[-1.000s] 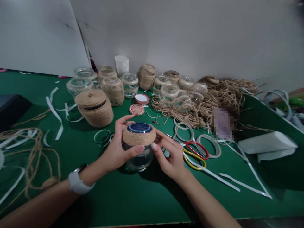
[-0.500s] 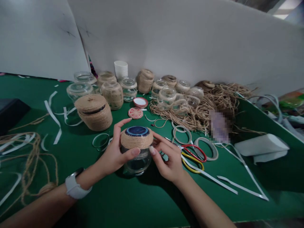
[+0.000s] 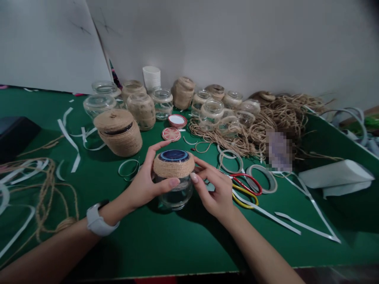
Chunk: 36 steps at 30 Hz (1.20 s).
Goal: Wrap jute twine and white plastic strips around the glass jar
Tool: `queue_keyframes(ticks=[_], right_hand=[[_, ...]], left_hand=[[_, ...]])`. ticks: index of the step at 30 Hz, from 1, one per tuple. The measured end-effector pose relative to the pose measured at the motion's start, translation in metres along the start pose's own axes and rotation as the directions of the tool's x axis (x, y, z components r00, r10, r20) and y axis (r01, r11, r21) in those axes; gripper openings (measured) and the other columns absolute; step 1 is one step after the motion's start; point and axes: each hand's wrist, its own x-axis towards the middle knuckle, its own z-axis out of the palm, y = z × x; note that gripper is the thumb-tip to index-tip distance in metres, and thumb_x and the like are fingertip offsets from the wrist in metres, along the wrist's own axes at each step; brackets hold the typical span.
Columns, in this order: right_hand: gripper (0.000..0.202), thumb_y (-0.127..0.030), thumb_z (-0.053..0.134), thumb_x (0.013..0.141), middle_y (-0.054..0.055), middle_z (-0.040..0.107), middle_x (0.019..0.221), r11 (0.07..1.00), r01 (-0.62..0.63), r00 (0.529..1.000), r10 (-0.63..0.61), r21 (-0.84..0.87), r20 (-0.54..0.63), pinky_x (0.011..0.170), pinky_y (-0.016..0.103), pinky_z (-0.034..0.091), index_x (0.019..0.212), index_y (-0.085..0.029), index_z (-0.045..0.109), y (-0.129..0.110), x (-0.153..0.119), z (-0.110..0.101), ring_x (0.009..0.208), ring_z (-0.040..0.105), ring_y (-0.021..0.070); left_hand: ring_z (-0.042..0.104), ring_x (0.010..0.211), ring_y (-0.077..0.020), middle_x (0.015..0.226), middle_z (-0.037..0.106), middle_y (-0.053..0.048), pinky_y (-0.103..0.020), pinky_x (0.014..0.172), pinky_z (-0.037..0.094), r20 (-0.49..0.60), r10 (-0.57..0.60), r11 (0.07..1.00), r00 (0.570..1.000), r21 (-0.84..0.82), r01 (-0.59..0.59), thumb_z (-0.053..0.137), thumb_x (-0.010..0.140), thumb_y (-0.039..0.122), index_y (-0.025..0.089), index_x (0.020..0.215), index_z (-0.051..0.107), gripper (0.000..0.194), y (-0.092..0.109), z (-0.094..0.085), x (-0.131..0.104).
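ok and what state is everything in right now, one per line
held jar: upright, twine around upper part, bare glass below
left hand: gripping the held jar
right hand: fingers bent at the held jar's right side
scissors: lying down, blades mostly hidden
white cups: stacked
twine heap: loose, tangled
wristwatch: strapped on left wrist

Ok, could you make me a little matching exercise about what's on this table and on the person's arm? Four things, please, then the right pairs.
Column one:
1. Blue-topped jar
2. Scissors handles
3. Paper-like cups
4. Watch

Column two:
A. White and stacked
B. Worn on the left arm
C. Between the left hand and right hand
D. Red and yellow

Right pairs: 1-C, 2-D, 3-A, 4-B.
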Motion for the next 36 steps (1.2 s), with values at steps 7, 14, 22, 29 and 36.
queue_keyframes(ticks=[7, 14, 22, 29, 36], right_hand=[[0.02, -0.016, 0.058, 0.092, 0.017, 0.072, 0.121, 0.999, -0.02, 1.0, 0.02, -0.04, 0.001, 0.086, 0.036, 0.063, 0.072, -0.02, 0.06, -0.001, -0.001, -0.001, 0.113, 0.07, 0.0259], [0.022, -0.017, 0.056, 0.094, 0.011, 0.076, 0.093, 0.998, -0.052, 0.998, 0.053, -0.039, 0.024, 0.086, 0.033, 0.06, 0.072, -0.022, 0.057, -0.004, 0.003, 0.003, 0.11, 0.071, 0.024], [0.023, -0.021, 0.051, 0.097, 0.015, 0.076, 0.107, 0.994, -0.112, 0.992, 0.112, 0.006, 0.051, 0.093, 0.037, 0.057, 0.074, -0.023, 0.053, -0.007, 0.0, 0.008, 0.127, 0.061, 0.0264], [0.021, -0.015, 0.05, 0.096, 0.018, 0.069, 0.127, 0.995, -0.097, 0.994, 0.097, 0.004, 0.056, 0.099, 0.039, 0.055, 0.077, -0.021, 0.057, -0.007, 0.0, 0.007, 0.13, 0.058, 0.0255], [0.022, -0.013, 0.051, 0.095, 0.015, 0.074, 0.117, 0.996, -0.081, 0.996, 0.082, -0.035, 0.022, 0.096, 0.036, 0.057, 0.075, -0.022, 0.057, -0.006, 0.0, 0.009, 0.125, 0.062, 0.0253]], left_hand=[[0.064, 0.118, -0.0328, 0.13, 0.063, -0.014, -0.041, 0.097, 0.052, -0.042, 0.041, 0.999, 0.998, -0.007, -0.042, 0.081, 0.07, 0.055, 0.023, 0.136, 0.037, 0.086, -0.008, 0.0, 0.001], [0.067, 0.109, -0.0316, 0.119, 0.068, -0.011, -0.04, 0.091, 0.053, -0.021, -0.024, 0.997, 0.999, -0.07, 0.023, 0.079, 0.071, 0.055, 0.025, 0.133, 0.04, 0.079, -0.01, -0.003, -0.001], [0.064, 0.112, -0.0326, 0.121, 0.06, -0.011, -0.043, 0.095, 0.051, -0.028, -0.032, 0.999, 0.999, -0.004, 0.032, 0.084, 0.065, 0.053, 0.027, 0.139, 0.024, 0.099, -0.005, -0.006, 0.001], [0.067, 0.106, -0.0335, 0.115, 0.063, -0.011, -0.044, 0.09, 0.054, -0.104, -0.015, 1.0, 0.994, 0.011, 0.016, 0.082, 0.066, 0.052, 0.026, 0.13, 0.035, 0.083, -0.004, -0.007, 0.002], [0.066, 0.113, -0.0339, 0.124, 0.064, -0.013, -0.044, 0.096, 0.053, -0.071, -0.015, 1.0, 0.997, -0.022, 0.013, 0.084, 0.066, 0.049, 0.025, 0.135, 0.037, 0.087, -0.002, -0.005, 0.0]])
